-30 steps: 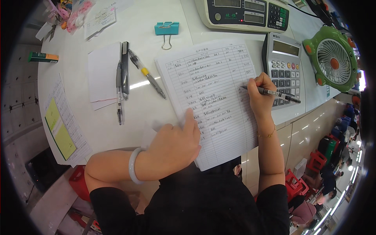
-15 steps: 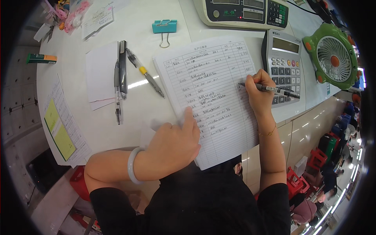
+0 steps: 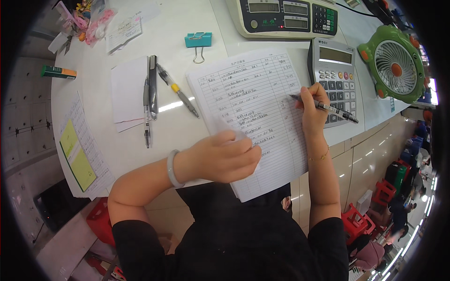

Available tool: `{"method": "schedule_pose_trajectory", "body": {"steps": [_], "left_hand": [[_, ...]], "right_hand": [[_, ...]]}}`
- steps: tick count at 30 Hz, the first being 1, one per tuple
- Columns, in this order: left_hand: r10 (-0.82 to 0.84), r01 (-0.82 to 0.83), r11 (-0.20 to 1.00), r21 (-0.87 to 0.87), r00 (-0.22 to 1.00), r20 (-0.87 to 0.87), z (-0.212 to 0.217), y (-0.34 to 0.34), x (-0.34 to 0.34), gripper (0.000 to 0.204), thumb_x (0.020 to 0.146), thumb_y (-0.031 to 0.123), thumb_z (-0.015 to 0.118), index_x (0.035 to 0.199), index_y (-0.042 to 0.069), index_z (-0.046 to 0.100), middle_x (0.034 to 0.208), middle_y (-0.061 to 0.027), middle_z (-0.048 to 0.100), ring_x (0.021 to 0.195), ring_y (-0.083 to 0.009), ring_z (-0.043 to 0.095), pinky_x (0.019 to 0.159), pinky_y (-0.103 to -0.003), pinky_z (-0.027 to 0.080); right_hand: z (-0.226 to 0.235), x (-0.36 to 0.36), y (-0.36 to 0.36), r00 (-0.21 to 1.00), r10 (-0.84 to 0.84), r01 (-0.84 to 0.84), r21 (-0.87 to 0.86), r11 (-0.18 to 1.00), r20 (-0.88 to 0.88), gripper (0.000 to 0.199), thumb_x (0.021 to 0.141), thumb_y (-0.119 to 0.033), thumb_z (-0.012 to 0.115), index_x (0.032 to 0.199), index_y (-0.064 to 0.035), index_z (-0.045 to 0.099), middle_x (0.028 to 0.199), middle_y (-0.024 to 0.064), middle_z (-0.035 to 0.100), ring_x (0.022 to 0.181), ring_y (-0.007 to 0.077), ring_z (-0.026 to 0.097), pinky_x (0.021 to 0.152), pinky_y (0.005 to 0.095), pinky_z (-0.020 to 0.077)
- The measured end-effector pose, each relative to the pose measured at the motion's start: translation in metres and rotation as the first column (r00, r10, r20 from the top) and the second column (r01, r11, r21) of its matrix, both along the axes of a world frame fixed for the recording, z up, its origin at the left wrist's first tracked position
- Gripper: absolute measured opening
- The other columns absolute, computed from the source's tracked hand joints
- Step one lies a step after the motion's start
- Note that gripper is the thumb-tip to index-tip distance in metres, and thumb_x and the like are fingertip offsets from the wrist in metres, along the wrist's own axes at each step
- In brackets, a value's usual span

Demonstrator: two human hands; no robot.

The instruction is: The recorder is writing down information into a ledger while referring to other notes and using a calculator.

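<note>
At your twelve o'clock sits a weighing scale [image 3: 288, 16]; a green fan [image 3: 396, 65] at two; a teal binder clip [image 3: 198, 40] near eleven.

Single head-worn fisheye looks steeply down, close over the counter [image 3: 187, 28].

Beyond your lined form [image 3: 255, 112], the grey calculator's [image 3: 335, 77] pale screen [image 3: 336, 55] sits right; the scale [image 3: 286, 18] behind shows three small grey screens [image 3: 282, 8].

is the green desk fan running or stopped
Stopped, it seems: the green desk fan shows separate, sharp blades behind its grille, not a blur.
</note>
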State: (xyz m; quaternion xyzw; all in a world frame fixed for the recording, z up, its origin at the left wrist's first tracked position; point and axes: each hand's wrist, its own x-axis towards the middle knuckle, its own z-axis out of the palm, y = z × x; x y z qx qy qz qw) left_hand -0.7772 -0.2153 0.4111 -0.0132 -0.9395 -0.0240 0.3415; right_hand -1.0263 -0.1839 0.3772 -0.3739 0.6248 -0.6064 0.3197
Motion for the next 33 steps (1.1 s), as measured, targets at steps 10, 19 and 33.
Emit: {"method": "schedule_pose_trajectory", "body": {"steps": [10,19,33], "left_hand": [[0.078,-0.029,0.795,0.605,0.995,-0.056,0.009,0.004,0.002,0.024,0.068,0.003,0.064,0.081,0.004,0.044,0.104,-0.017,0.059,0.076,-0.0303,0.063,0.058,-0.034,0.053],[0.035,0.032,0.899,0.438,0.989,-0.145,0.007,0.003,0.009,0.02,0.07,0.007,0.063,0.077,0.005,0.045,0.101,-0.016,0.059,0.083,-0.0303,0.06,0.069,-0.041,0.051],[0.08,-0.197,0.944,0.266,0.915,0.395,-0.003,0.026,0.001,0.006,0.073,0.009,0.056,0.078,0.005,0.055,0.109,-0.0132,0.061,0.108,-0.0277,0.055,0.09,-0.036,0.044]], "right_hand": [[0.021,0.011,0.009,0.935,0.35,-0.348,0.047,0.937,-0.055,0.02,0.092,-0.021,0.053,0.095,-0.0025,0.059,0.097,0.0115,0.066,0.082,0.0127,0.059,0.071,0.0239,0.0464],[0.028,0.034,0.011,0.546,0.512,-0.638,-0.066,0.767,0.664,0.048,0.069,-0.001,0.075,0.102,-0.0103,0.041,0.106,0.0079,0.051,0.096,0.0129,0.053,0.085,0.0272,0.0458],[0.038,0.013,0.004,0.962,0.246,-0.25,-0.013,0.968,-0.122,0.004,0.086,-0.005,0.053,0.088,-0.0034,0.049,0.085,0.0021,0.049,0.075,0.0045,0.041,0.066,0.0207,0.0361]]}}
